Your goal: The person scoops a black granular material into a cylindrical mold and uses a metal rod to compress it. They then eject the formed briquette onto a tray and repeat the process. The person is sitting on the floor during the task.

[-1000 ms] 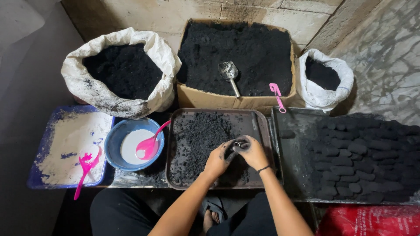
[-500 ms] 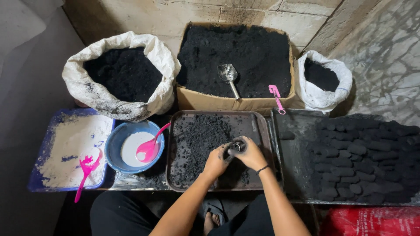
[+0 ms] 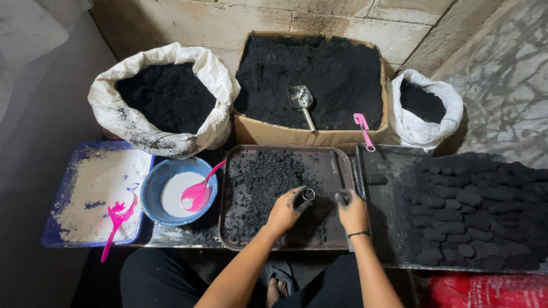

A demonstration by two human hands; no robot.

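My left hand (image 3: 287,209) grips a small round metal mould (image 3: 307,195) over the dark tray (image 3: 279,245) of black charcoal mix. My right hand (image 3: 352,211) is a little to the right of it, at the tray's right edge, with a small black lump (image 3: 343,197) pinched in its fingertips. Both hands are smeared black. Loose black crumbly mix (image 3: 260,188) covers the left part of the tray. To the right lies a black sheet (image 3: 382,217) with several rows of formed black briquettes (image 3: 468,214).
A blue bowl (image 3: 153,197) of white paste holds a pink spoon (image 3: 197,194). A blue tray (image 3: 63,228) of white powder has a pink fork (image 3: 117,219). Behind stand a white sack (image 3: 162,97), a cardboard box (image 3: 308,137) with metal scoop (image 3: 301,100), and a smaller white bag (image 3: 425,105).
My hands were pressed together around the mould; they have now separated, the right hand moving right with a black lump, the left keeping the mould.
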